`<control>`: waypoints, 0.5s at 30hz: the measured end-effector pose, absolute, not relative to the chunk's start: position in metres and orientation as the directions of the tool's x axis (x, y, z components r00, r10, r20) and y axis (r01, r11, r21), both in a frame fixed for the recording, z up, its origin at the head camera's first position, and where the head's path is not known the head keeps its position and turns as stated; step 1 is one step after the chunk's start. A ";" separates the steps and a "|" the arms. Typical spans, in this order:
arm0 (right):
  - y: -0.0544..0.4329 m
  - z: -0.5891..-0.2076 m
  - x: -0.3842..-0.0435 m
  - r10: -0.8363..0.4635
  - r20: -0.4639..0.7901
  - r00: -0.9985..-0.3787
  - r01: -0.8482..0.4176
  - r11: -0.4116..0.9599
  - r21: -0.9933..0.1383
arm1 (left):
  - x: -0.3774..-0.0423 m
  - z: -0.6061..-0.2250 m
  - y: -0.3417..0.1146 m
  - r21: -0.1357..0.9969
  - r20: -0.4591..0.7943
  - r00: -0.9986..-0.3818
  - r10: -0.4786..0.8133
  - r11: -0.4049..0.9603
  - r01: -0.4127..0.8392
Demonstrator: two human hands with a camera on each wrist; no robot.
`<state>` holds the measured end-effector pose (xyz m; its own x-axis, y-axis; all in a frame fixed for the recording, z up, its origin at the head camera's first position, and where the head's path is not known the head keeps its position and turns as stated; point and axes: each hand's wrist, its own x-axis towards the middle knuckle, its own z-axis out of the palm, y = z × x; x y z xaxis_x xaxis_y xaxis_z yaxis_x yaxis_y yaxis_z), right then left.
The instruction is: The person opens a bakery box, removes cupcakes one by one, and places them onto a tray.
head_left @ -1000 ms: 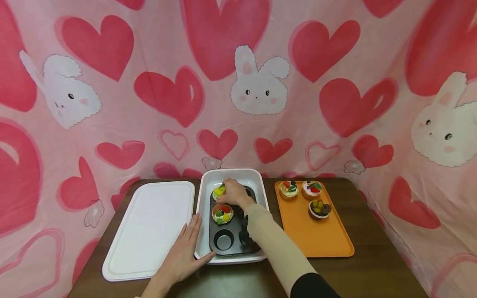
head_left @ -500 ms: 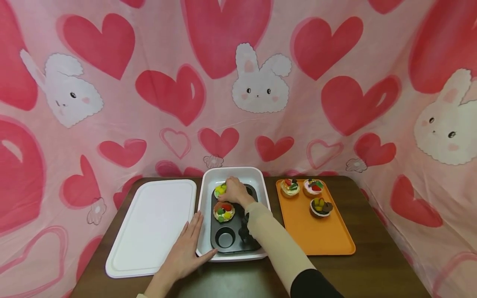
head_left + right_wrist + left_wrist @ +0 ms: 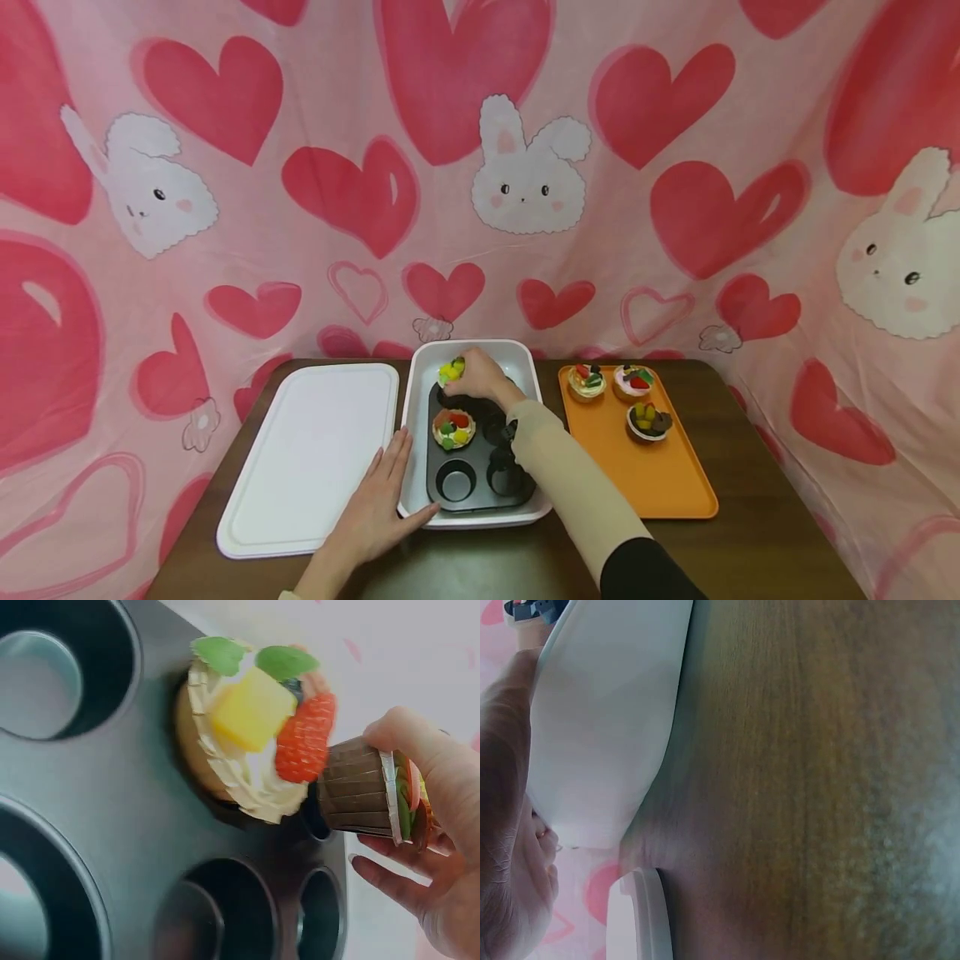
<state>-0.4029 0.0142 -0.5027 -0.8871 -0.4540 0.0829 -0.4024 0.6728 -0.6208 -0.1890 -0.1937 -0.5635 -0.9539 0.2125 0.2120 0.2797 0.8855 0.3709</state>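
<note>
My right hand (image 3: 480, 377) grips a cupcake (image 3: 360, 787) by its pleated brown wrapper, tipped sideways in the right wrist view. Yellow and green topping shows on it in the head view. It is above the far left cup of a dark muffin pan (image 3: 480, 497). Another cupcake (image 3: 453, 429), topped with a strawberry, a yellow cube and green leaves, sits in the pan's middle left cup. The pan lies inside a white basin (image 3: 408, 467). My left hand (image 3: 375, 504) rests at the basin's near left side, fingers straight along the rim and thumb at the front corner.
A white rectangular board (image 3: 307, 458) lies left of the basin. On the right, an orange tray (image 3: 667, 487) carries three cupcakes (image 3: 648, 422) toward its far end. A pink heart-and-rabbit cloth (image 3: 525, 250) hangs behind the brown table (image 3: 757, 533).
The right hand has lifted the cupcake up and out of the pan's far left cup. The left hand keeps its place at the basin. The head view has shifted slightly.
</note>
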 end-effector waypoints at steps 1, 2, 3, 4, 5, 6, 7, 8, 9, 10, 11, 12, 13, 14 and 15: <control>0.015 -0.500 -0.403 -0.463 0.085 -0.882 -0.411 0.672 -0.615 | -0.190 -0.563 -0.194 0.373 0.206 -0.955 0.212 0.885 0.278; 0.017 -0.497 -0.402 -0.471 0.079 -0.878 -0.414 0.668 -0.618 | -0.190 -0.563 -0.194 0.374 0.201 -0.956 0.214 0.885 0.277; 0.019 -0.495 -0.402 -0.480 0.073 -0.874 -0.416 0.664 -0.621 | -0.191 -0.563 -0.194 0.375 0.199 -0.956 0.216 0.884 0.278; 0.020 -0.493 -0.401 -0.486 0.067 -0.871 -0.417 0.660 -0.625 | -0.191 -0.563 -0.194 0.379 0.186 -0.959 0.215 0.885 0.272; 0.022 -0.492 -0.401 -0.493 0.065 -0.868 -0.421 0.658 -0.625 | -0.191 -0.563 -0.194 0.382 0.182 -0.959 0.217 0.883 0.272; 0.024 -0.490 -0.400 -0.498 0.064 -0.865 -0.424 0.655 -0.626 | -0.191 -0.563 -0.194 0.383 0.180 -0.959 0.218 0.883 0.272; 0.025 -0.489 -0.400 -0.503 0.061 -0.862 -0.427 0.657 -0.621 | -0.191 -0.563 -0.194 0.382 0.183 -0.958 0.220 0.882 0.275; 0.027 -0.487 -0.399 -0.505 0.058 -0.861 -0.426 0.656 -0.623 | -0.191 -0.563 -0.195 0.386 0.179 -0.959 0.218 0.881 0.272; 0.029 -0.485 -0.398 -0.508 0.061 -0.859 -0.430 0.653 -0.623 | -0.190 -0.562 -0.195 0.388 0.175 -0.961 0.216 0.882 0.269; 0.031 -0.484 -0.397 -0.510 0.066 -0.858 -0.435 0.651 -0.622 | -0.190 -0.562 -0.195 0.389 0.171 -0.962 0.212 0.883 0.264; 0.033 -0.483 -0.397 -0.512 0.071 -0.856 -0.440 0.649 -0.620 | -0.190 -0.562 -0.194 0.389 0.181 -0.960 0.213 0.881 0.269; 0.034 -0.482 -0.396 -0.513 0.071 -0.855 -0.441 0.648 -0.622 | -0.189 -0.562 -0.194 0.389 0.182 -0.960 0.212 0.881 0.268; 0.036 -0.481 -0.395 -0.515 0.072 -0.854 -0.441 0.643 -0.626 | -0.189 -0.562 -0.194 0.388 0.178 -0.961 0.210 0.883 0.264; 0.038 -0.481 -0.395 -0.513 0.072 -0.855 -0.436 0.638 -0.635 | -0.189 -0.562 -0.194 0.388 0.181 -0.961 0.210 0.882 0.266; 0.039 -0.481 -0.394 -0.513 0.073 -0.855 -0.437 0.637 -0.635 | -0.189 -0.562 -0.193 0.385 0.188 -0.959 0.210 0.883 0.269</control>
